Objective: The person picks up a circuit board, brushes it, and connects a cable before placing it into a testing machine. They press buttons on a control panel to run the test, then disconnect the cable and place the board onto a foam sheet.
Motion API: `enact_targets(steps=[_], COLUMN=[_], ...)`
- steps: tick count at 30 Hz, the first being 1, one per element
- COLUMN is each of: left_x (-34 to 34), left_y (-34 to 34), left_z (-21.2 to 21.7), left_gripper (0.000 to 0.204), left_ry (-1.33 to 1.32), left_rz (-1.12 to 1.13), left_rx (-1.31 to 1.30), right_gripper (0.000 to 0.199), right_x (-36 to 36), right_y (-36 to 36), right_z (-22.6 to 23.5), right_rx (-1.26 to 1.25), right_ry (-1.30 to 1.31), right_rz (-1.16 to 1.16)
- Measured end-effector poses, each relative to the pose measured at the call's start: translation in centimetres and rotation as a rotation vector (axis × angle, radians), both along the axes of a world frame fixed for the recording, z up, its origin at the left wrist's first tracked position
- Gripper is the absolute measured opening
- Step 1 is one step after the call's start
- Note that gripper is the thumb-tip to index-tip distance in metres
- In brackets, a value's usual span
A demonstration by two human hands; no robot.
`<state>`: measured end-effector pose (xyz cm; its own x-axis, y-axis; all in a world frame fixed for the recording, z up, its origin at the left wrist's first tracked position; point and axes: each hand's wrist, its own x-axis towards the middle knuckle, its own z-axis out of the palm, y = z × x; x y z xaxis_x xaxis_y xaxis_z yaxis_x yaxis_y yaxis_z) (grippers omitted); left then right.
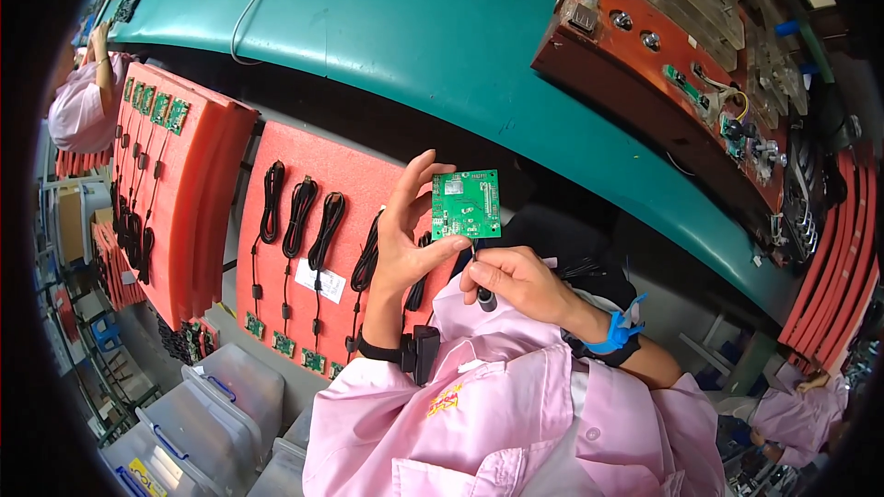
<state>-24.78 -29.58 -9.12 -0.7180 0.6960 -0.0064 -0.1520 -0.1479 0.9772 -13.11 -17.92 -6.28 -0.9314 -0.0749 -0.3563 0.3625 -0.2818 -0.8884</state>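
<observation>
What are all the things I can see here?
circuit board: one, green, held up in front of the bench
cable: one, black, at the board's lower edge
foam trays: several, red, left, carrying coiled black cords and small green boards
bench: one, teal, curving across the top
fixture: one, reddish-brown, upper right
bins: several, clear plastic, lower left
left hand: holds the board
right hand: grips the cable

The left hand (pixel 405 235) is raised with the palm turned inward, thumb and fingers pinching; the right hand (pixel 517 278) is curled into a loose fist just beside it; both forearms are bent upward.
</observation>
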Motion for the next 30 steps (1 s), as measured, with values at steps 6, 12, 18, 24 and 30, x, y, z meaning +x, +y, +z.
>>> enact_targets(steps=[6,12,18,24,30], left_x=[-0.1,0.0,-2.2,-1.9,-4.4], left_y=[-0.3,-0.1,1.3,7.3,5.7], left_z=[0.0,0.8,6.9,16.8,19.0], left_gripper=[0.086,0.084,0.078,0.072,0.061], left_ry=[0.009,0.123,0.901,0.995,1.388], left_rz=[0.01,0.083,0.406,-0.237,-0.012], left_rx=[-0.024,-0.029,0.124,-0.046,-0.134], right_gripper=[0.03,0.022,0.024,0.023,0.024], right_x=[-0.2,0.2,0.0,2.4,4.0], right_y=[0.0,-0.2,0.6,2.1,4.5], right_z=[0.3,0.2,2.3,5.3,9.5], right_rx=[0.011,0.016,0.266,0.155,-0.312], right_ry=[-0.006,0.02,0.209,0.445,0.518], right_rz=[0.041,-0.012,-0.185,-0.054,-0.175])
